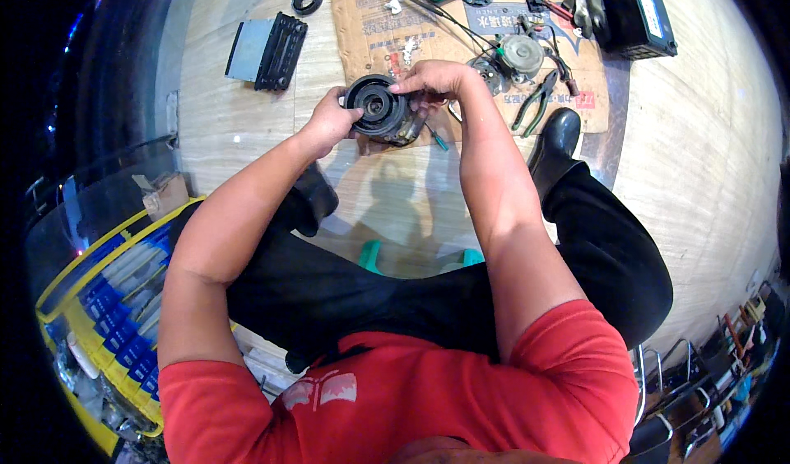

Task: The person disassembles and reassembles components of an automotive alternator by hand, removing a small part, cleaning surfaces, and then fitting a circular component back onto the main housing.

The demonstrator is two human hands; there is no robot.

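In front of me, above the near edge of a cardboard sheet [350, 32], I hold what looks like a car air-conditioning compressor [375, 102] with a round black pulley facing up. My left hand [327, 124] grips the pulley's left rim, thumb on its face. On the far right side my right hand [436, 80] wraps the rim, its thumb on top and its other fingers partly hidden beneath. Metal parts of the body show below the pulley. A small screwdriver with a teal handle [439, 140] lies just right of it.
Pliers [536, 102] and a round metal motor with wires [520, 57] lie right on the cardboard. A car battery [635, 13] stands far right. A car radio [268, 51] and black ring [307, 0] lie left. My boot [560, 135] is near the pliers.
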